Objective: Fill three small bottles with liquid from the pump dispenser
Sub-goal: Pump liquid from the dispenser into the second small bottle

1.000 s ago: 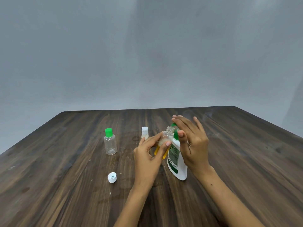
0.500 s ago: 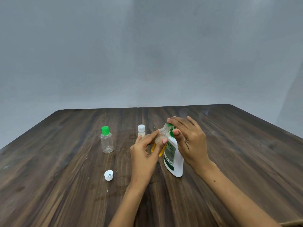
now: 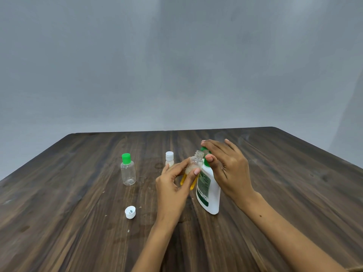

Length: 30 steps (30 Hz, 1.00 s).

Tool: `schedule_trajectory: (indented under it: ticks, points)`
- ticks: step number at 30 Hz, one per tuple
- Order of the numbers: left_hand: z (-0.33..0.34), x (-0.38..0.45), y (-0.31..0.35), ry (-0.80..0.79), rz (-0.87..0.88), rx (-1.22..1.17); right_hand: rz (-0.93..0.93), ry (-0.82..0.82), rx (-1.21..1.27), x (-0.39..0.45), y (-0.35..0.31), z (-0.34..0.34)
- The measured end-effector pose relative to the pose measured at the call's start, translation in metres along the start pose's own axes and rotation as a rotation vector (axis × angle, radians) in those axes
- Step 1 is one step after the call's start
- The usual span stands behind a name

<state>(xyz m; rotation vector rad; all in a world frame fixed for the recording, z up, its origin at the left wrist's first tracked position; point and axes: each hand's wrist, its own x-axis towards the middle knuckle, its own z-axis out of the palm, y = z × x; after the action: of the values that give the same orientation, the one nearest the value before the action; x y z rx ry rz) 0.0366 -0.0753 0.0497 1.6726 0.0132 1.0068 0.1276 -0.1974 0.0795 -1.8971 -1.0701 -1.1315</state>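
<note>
Since 0.5 s ago, little has moved: bottle's open neck still sits at the green pump.

Head view: left hand (image 3: 172, 185) pinches the open bottle (image 3: 193, 169), tilted, yellow liquid partly up it. Right hand (image 3: 225, 163) lies with straight fingers on the pump of the dispenser (image 3: 209, 191), seemingly pressing. White-capped bottle (image 3: 169, 159) and green-capped bottle (image 3: 128, 169), apparently empty, stand left; loose cap (image 3: 130, 212) on table (image 3: 59, 222). Judged: filling continues.

Big brown wooden table (image 3: 294, 193) with dark streaks and a rounded far corner. Behind it, a plain gray wall (image 3: 176, 65), soft and a bit cloudy-looking. Gentle, even light everywhere.
</note>
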Motion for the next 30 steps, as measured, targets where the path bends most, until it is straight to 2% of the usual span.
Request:
schedule_trajectory:
  ticks: [30]
  points:
    - [0.0005,0.0009,-0.0052,-0.004,0.026,0.024,-0.039,-0.004,-0.051,-0.0002,-0.0028,-0.0010]
